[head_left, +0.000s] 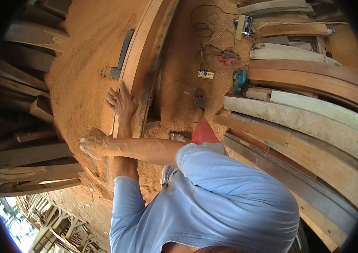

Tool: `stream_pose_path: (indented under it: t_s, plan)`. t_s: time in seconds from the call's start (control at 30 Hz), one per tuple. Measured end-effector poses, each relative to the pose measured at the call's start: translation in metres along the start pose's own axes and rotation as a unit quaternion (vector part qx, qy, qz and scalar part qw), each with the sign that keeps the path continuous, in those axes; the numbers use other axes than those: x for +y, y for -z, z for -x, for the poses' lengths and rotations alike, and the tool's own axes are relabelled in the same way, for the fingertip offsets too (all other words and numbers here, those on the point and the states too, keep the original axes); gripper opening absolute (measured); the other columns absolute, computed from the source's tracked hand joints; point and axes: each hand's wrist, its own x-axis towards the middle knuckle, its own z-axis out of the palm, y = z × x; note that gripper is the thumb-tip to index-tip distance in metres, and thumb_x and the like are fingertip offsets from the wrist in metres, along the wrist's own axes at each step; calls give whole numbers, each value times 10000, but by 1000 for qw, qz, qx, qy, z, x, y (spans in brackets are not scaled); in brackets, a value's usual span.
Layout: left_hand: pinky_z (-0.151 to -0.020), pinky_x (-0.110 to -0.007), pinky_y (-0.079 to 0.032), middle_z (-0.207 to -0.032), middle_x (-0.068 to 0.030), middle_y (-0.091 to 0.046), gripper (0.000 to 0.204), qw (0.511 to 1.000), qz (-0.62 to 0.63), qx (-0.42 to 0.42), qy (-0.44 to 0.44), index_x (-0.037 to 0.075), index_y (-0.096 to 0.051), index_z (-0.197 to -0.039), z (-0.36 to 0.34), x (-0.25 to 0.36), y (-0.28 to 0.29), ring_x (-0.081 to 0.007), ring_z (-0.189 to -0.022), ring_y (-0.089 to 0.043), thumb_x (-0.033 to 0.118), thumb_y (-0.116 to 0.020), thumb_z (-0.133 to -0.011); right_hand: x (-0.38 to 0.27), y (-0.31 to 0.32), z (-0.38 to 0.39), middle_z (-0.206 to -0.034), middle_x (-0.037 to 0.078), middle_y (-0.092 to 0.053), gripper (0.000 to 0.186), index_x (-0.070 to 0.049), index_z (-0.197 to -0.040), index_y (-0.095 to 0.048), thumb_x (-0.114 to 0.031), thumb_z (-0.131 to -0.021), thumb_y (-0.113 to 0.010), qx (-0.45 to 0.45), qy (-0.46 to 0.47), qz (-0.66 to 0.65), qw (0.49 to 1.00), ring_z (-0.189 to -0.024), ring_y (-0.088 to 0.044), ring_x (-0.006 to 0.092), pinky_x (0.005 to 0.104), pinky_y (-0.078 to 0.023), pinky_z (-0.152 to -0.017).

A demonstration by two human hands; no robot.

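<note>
A long wooden beam (140,36) runs away from me over a sawdust-covered surface. My left hand (121,102) rests on its left part, fingers spread. My right forearm crosses over my left one, and my right hand (94,143) is at the left, beside the beam, with its fingers curled; whether they hold anything I cannot make out. A dark angled metal piece (124,48) lies along the beam's left side, beyond my left hand.
At the right are a teal power tool (239,80), a red tool (229,58), a silver tool (244,27), a power strip (205,74) with tangled cords and stacked boards (305,122). More timber (27,160) lines the left. My sandaled foot (199,99) stands on sawdust.
</note>
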Motion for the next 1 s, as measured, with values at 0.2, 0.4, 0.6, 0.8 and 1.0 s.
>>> stream_pose_path:
  t_s: [0.2, 0.4, 0.6, 0.8, 1.0]
  plan:
    - [-1252, -671, -140, -1666, -391, -204, 1004, 994, 6, 73, -77, 45, -175, -1676, 11, -46, -30, -571, -1552, -183, 413, -716, -915, -25, 0, -9, -942, 121, -707, 114, -49, -769, -647, -53, -883, -656, -69, -19, -32, 997, -850, -703, 285, 431, -618, -733]
    - [-1277, -648, -112, -1664, -356, -251, 916, 993, 71, 92, -37, 77, -238, -1660, 14, -21, -21, -555, -1558, -184, 430, -683, -941, -18, 27, -8, -990, 208, -734, 117, 16, -902, -726, -8, -866, -617, -117, -34, -36, 992, -906, -742, 328, 466, -627, -763]
    - [-1293, -648, -73, -1687, -294, -244, 831, 990, 135, 39, 3, 153, -248, -1658, 23, -22, -3, -520, -1567, -183, 313, -669, -959, -39, 81, -35, -958, 199, -767, 171, -8, -985, -759, -87, -849, -691, -345, 56, 147, 925, -848, -769, 348, 432, -624, -722]
    - [-1281, -666, -61, -1695, -308, -212, 736, 987, 70, 147, 9, 160, -272, -1664, 43, -17, -27, -537, -1575, -132, 191, -588, -1000, -12, 20, 39, -915, 155, -733, 153, -30, -983, -745, -143, -915, -668, 46, 24, 8, 999, -784, -749, 341, 445, -611, -674]
    - [-1273, -675, -101, -1672, -343, -239, 678, 983, 118, 143, -18, 142, -363, -1629, 24, -21, 0, -563, -1550, -193, 162, -540, -974, -28, 49, 4, -974, 151, -747, 118, -43, -951, -729, -137, -895, -683, -92, -13, 77, 993, -844, -761, 304, 436, -617, -692]
